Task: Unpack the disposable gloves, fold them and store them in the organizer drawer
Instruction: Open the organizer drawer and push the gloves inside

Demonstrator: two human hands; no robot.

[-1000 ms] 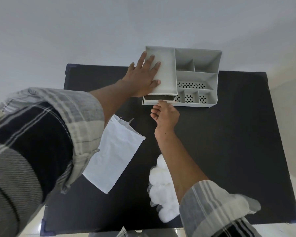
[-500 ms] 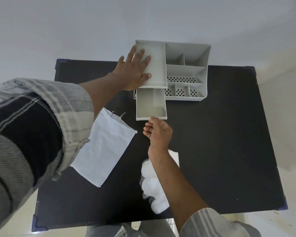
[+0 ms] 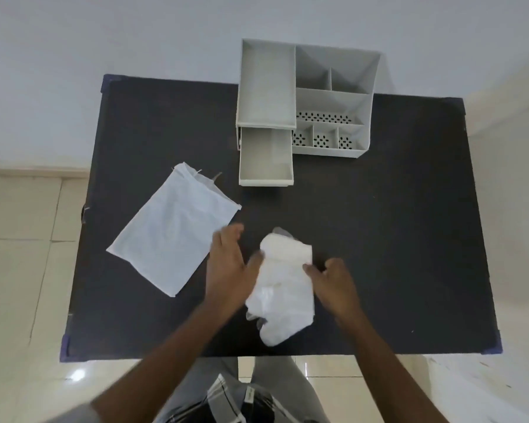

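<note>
Now | left hand loose beside gloves | right hand pinching gloves | drawer pulled out

Gloves looked like thin translucent plastic film, crinkled, slightly shiny, bunched white. Pouch was white fabric-like material, matt, fine weave, frayed threads at its mouth. Organizer and its drawer were light grey plastic, smooth, matt; some compartment floors perforated. Table top was black, matt, faintly textured. Floor tiles were cream, glossy.
</note>
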